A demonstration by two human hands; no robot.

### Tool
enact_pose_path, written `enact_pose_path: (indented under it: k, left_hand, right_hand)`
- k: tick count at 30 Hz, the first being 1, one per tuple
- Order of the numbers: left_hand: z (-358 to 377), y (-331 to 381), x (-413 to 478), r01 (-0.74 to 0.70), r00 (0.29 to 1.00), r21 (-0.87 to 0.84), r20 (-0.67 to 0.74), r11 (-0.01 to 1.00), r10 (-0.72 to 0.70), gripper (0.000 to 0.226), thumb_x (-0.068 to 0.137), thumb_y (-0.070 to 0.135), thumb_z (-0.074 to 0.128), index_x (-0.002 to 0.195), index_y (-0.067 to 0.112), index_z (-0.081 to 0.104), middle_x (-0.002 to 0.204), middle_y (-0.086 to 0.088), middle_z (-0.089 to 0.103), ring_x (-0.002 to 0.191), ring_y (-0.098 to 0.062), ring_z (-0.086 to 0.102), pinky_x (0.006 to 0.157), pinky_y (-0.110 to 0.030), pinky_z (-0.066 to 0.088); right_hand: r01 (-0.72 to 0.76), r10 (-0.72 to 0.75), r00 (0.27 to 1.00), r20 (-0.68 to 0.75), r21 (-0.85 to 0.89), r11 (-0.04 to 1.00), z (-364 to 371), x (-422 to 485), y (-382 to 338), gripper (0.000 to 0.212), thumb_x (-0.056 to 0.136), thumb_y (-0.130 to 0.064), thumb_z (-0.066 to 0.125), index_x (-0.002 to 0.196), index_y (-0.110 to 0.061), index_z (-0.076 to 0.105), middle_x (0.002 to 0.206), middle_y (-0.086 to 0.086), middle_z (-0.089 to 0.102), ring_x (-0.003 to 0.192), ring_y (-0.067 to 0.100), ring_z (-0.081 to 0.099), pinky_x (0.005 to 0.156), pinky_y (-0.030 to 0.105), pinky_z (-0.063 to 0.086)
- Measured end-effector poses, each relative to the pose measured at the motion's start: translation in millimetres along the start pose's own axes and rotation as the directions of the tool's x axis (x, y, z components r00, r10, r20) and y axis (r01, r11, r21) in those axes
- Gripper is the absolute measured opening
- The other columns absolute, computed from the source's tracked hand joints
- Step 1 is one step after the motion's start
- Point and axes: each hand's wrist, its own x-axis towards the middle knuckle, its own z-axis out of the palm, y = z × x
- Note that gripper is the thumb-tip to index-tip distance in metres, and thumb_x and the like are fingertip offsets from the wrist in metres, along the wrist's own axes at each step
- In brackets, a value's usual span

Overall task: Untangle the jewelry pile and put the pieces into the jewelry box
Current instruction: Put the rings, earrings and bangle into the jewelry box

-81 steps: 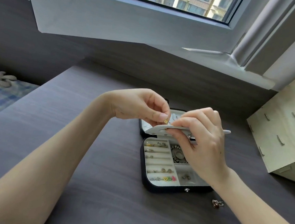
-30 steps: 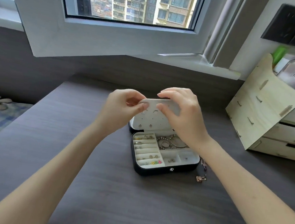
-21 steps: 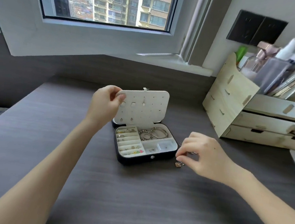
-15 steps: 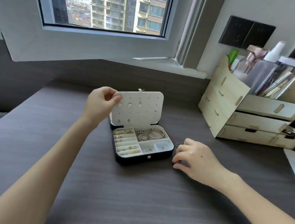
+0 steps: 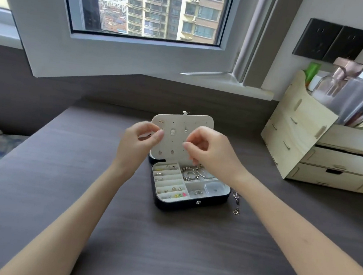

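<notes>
On the desk, the jewelry box stands open behind curled hands.

Both forearms extend forward. The left hand and right hand are raised, apart, fingers curled, thumb meeting forefinger. Any held item is indiscernible.

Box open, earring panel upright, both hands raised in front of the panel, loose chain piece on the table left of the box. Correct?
Wrong side: the head view shows the loose chain piece on the table right of the jewelry box, not left. The box is open, its earring panel upright, left hand and right hand raised before it.
</notes>
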Motion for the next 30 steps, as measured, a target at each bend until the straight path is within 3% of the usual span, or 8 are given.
enact_pose_path:
  k: [5, 8, 13, 19, 23, 26, 30]
  left_hand:
    - [3, 1, 0, 0.0, 1.0, 0.024, 0.012, 1.0, 0.0, 0.016, 0.087, 0.015, 0.065, 0.088, 0.0, 0.071, 0.106, 0.001, 0.059, 0.079, 0.014, 0.058, 0.068, -0.007, 0.046]
    - [0, 0, 2, -0.015, 1.0, 0.053, 0.023, 0.998, 0.014, 0.011, 0.085, 0.02, 0.068, 0.084, 0.01, 0.072, 0.102, 0.002, 0.061, 0.081, 0.009, 0.06, 0.072, -0.013, 0.05]
    - [-3, -3, 5, -0.062, 0.998, 0.139, 0.02, 0.988, 0.06, 0.006, 0.085, 0.018, 0.069, 0.08, 0.016, 0.073, 0.095, 0.003, 0.063, 0.087, -0.011, 0.064, 0.077, -0.029, 0.054]
    - [-12, -2, 8, -0.002, 0.99, 0.076, 0.141, 0.997, -0.009, 0.01, 0.085, 0.012, 0.068, 0.077, 0.017, 0.071, 0.094, -0.001, 0.062, 0.085, -0.01, 0.061, 0.08, -0.026, 0.053]
    - [-20, -3, 11, 0.093, 0.96, 0.0, 0.266, 0.996, -0.09, 0.01, 0.087, 0.013, 0.065, 0.088, 0.005, 0.071, 0.098, -0.005, 0.062, 0.092, -0.009, 0.059, 0.087, -0.024, 0.047]
    - [-22, -3, 12, 0.125, 0.946, -0.039, 0.305, 0.991, -0.108, 0.009, 0.088, 0.015, 0.064, 0.086, 0.008, 0.069, 0.096, -0.001, 0.059, 0.092, -0.009, 0.056, 0.094, -0.031, 0.042]
    - [-20, -4, 12, 0.132, 0.947, -0.059, 0.301, 0.989, -0.109, 0.01, 0.088, 0.018, 0.064, 0.082, 0.013, 0.069, 0.096, -0.002, 0.058, 0.09, -0.009, 0.056, 0.089, -0.029, 0.043]
  right_hand:
    - [0.053, -0.052, 0.998, -0.046, 0.018, 0.998, 33, 19, 0, 0.004, 0.083, -0.01, 0.07, 0.084, -0.012, 0.066, 0.07, -0.003, 0.063, 0.057, 0.004, 0.057, 0.057, 0.022, 0.052]
    - [0.152, -0.153, 0.988, -0.023, -0.043, 0.987, 41, 23, 2, 0.013, 0.085, 0.0, 0.062, 0.092, -0.009, 0.069, 0.079, -0.002, 0.065, 0.066, 0.006, 0.062, 0.067, 0.024, 0.055]
    - [0.129, -0.125, 0.99, -0.057, 0.072, 0.989, 44, 24, 6, 0.013, 0.085, 0.003, 0.063, 0.089, -0.009, 0.067, 0.082, 0.008, 0.07, 0.066, 0.014, 0.067, 0.066, 0.03, 0.058]
    - [0.082, -0.08, 0.997, -0.017, 0.229, 0.97, 42, 26, 11, 0.003, 0.085, -0.001, 0.066, 0.087, -0.001, 0.064, 0.071, 0.005, 0.067, 0.061, 0.016, 0.067, 0.06, 0.026, 0.056]
    - [0.094, -0.116, 0.991, 0.07, 0.26, 0.961, 35, 30, 11, 0.01, 0.083, -0.002, 0.068, 0.082, -0.012, 0.066, 0.064, -0.005, 0.065, 0.056, 0.012, 0.062, 0.058, 0.025, 0.053]
    - [0.077, -0.113, 0.99, 0.089, 0.331, 0.94, 34, 34, 12, 0.012, 0.081, 0.0, 0.069, 0.079, -0.011, 0.066, 0.068, 0.002, 0.067, 0.062, 0.014, 0.064, 0.065, 0.024, 0.053]
    - [0.078, -0.136, 0.981, 0.137, 0.362, 0.929, 33, 38, 17, 0.009, 0.08, 0.002, 0.069, 0.08, -0.006, 0.066, 0.08, 0.006, 0.067, 0.077, 0.013, 0.066, 0.076, 0.024, 0.053]
